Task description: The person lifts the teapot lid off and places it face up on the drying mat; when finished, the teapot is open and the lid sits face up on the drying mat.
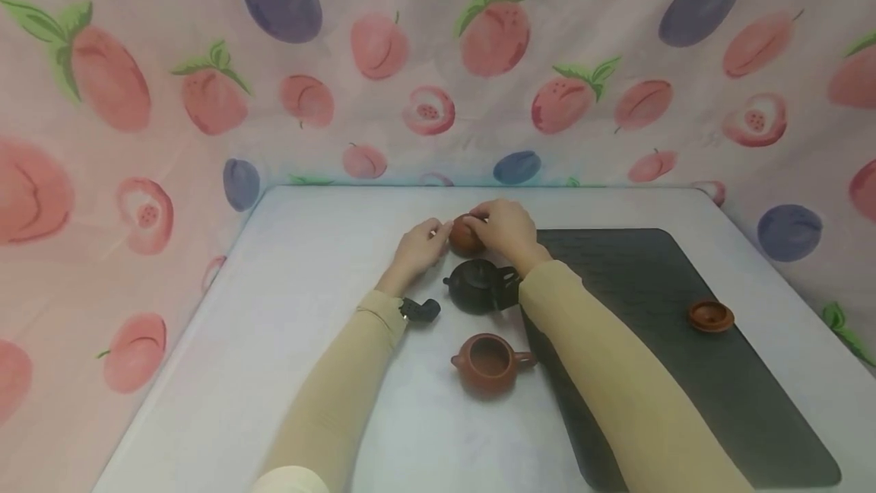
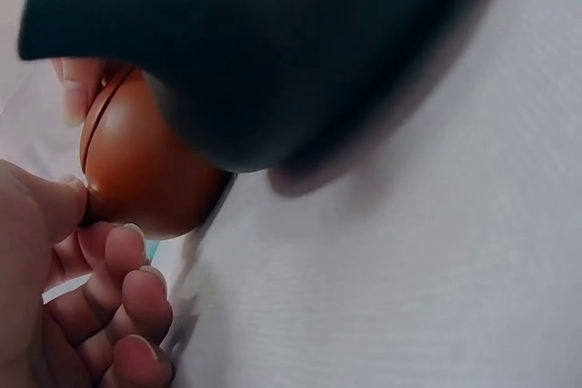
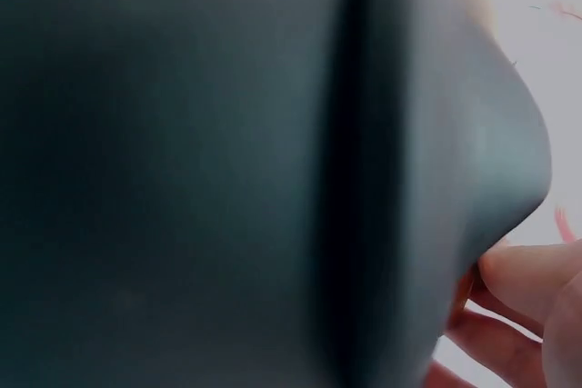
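Note:
A small orange-brown clay teapot point(image 1: 465, 240) sits at the far middle of the white table, partly covered by both hands. My left hand point(image 1: 420, 245) pinches its spout between thumb and finger, the other fingers loosely curled in the left wrist view. From the right, my right hand point(image 1: 508, 231) grips the same teapot near its top; the exact part held is hidden. A lid seam shows on the orange-brown teapot point(image 2: 150, 165) in the left wrist view. Just nearer stands a black teapot point(image 1: 474, 286), which fills most of the right wrist view.
A lidless reddish-brown teapot point(image 1: 487, 375) stands nearer, its handle beside the dark tray point(image 1: 616, 287). On the tray's right edge lies a small orange-brown round piece point(image 1: 710, 316), like an upturned lid. Behind the table hangs a fruit-print cloth point(image 1: 424, 44).

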`<state>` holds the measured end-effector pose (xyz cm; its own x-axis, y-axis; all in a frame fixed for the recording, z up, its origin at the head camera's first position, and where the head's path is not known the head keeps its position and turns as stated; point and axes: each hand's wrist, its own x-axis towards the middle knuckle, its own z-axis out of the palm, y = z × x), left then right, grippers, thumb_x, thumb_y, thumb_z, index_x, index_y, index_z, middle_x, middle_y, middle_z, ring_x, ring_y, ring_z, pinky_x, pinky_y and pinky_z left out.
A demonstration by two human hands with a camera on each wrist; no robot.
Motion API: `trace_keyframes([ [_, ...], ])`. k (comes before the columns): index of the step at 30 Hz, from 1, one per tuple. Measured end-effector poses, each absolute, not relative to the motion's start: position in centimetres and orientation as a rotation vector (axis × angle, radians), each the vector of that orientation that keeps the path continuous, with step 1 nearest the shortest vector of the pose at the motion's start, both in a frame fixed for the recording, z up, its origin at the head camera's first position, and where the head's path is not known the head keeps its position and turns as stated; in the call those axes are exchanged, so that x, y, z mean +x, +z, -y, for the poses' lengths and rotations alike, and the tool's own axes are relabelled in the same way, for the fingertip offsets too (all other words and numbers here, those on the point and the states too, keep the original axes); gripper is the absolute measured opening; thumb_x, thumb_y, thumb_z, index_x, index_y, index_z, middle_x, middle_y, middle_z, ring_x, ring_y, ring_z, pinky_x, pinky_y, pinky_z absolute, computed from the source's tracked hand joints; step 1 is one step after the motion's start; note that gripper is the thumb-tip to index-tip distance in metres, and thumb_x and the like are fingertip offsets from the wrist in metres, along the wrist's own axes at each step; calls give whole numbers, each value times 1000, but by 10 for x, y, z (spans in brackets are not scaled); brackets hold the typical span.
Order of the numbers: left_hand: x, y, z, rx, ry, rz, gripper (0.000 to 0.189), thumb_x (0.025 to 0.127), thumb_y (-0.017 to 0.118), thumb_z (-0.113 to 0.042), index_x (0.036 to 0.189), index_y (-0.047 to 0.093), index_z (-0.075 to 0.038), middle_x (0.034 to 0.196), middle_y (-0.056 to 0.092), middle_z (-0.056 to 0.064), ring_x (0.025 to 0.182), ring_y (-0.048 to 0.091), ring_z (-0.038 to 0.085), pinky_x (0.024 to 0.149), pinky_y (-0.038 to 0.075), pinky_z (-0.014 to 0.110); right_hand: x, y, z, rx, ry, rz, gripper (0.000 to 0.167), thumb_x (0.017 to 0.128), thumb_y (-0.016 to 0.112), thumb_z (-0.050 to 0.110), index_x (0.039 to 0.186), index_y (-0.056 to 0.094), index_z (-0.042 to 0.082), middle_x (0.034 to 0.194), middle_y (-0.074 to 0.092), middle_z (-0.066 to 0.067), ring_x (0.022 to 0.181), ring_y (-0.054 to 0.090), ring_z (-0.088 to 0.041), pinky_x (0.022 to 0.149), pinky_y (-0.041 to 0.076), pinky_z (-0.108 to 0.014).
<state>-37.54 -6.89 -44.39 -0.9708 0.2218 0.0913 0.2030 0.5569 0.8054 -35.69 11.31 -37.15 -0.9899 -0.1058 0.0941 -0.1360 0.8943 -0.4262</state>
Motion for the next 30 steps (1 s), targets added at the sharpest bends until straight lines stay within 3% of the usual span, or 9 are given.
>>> trace_keyframes([
  [7, -375, -445, 68, 376, 1416, -2753, 40, 110, 43, -46, 92, 59, -14, 76, 64, 3, 64, 58, 19, 63, 45, 34, -358, -373, -113, 144, 644, 3010, 36, 100, 66, 42, 130, 73, 22, 126, 71, -6, 117, 63, -35, 94, 50, -53],
  [21, -373, -442, 64, 352, 1353, -2796, 41, 109, 42, -49, 94, 59, -15, 75, 64, 2, 68, 56, 22, 66, 42, 36, -361, -372, -125, 164, 688, 2950, 31, 103, 63, 38, 126, 75, 22, 123, 72, -5, 116, 63, -33, 93, 50, -53],
  [26, -372, -442, 64, 328, 1341, -2802, 41, 109, 42, -49, 94, 60, -15, 76, 64, 1, 72, 57, 22, 69, 42, 36, -362, -370, -141, 151, 915, 2890, 33, 105, 60, 38, 126, 75, 16, 119, 73, -8, 115, 64, -31, 97, 49, -49],
  [30, -371, -442, 65, 316, 1347, -2810, 41, 109, 42, -49, 95, 61, -15, 76, 63, 2, 73, 57, 23, 69, 42, 37, -362, -369, -158, 98, 1601, 2750, 39, 105, 60, 35, 133, 68, 7, 124, 69, -12, 121, 62, -30, 101, 48, -44],
])
